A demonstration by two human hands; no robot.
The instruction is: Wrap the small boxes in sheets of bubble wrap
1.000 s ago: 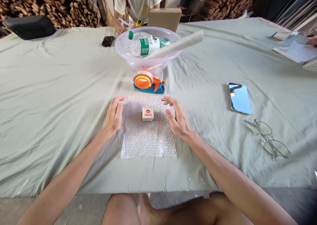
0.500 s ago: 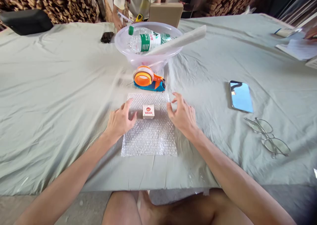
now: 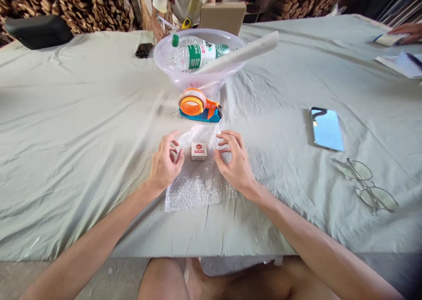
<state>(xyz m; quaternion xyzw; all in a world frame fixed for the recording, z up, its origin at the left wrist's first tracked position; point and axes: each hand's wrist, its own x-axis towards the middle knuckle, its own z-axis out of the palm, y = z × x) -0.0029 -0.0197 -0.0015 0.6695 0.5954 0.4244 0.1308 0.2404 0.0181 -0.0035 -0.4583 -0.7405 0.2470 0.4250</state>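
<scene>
A small white box with a red emblem (image 3: 198,151) rests on a sheet of clear bubble wrap (image 3: 194,192), near its middle. My left hand (image 3: 165,161) is at the wrap's left side, its fingers curled around that edge and its thumb close to the box. Opposite it, my right hand (image 3: 234,161) curls over the right edge, thumb pointing at the box. Between both hands the sheet is drawn up and creased; the exact grip is partly lost in the clear plastic. Neither hand touches the box. Just beyond stands an orange and blue tape dispenser (image 3: 199,106).
A translucent basin (image 3: 201,78) holds a green-capped plastic bottle (image 3: 198,56) and a pale roll (image 3: 250,51). To the right lie a phone (image 3: 326,128) and eyeglasses (image 3: 365,183). A cardboard box (image 3: 224,18) and another person (image 3: 184,1) are across the table; a hand (image 3: 409,32) shows far right.
My hands have moved inward towards the box and taken the bubble wrap by its sides. The sheet, flat before, is now pulled narrower and raised at its edges.
</scene>
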